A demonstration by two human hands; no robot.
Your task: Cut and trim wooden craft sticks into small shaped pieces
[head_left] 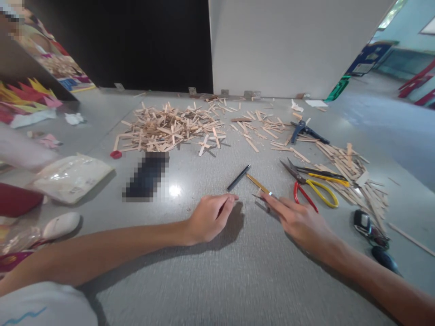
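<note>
Left hand is curled over the table, thumb and index tips close together; can't tell if anything is pinched between them. Right hand has its fingers at the near end of a thin yellow tool, index stretched along it; can't tell if they clamp it. The yellow tool lies between the hands, slanting away to the left, its far end near a dark pen. A thin dark point shows under the right fingertips, too blurred to name. Pliers, one handle red, one yellow, sit just beyond the right hand, by loose sticks. Farther out: blue cutter, big stick pile, pixelated dark rectangle left of centre. White mouse beside the left forearm.
</note>
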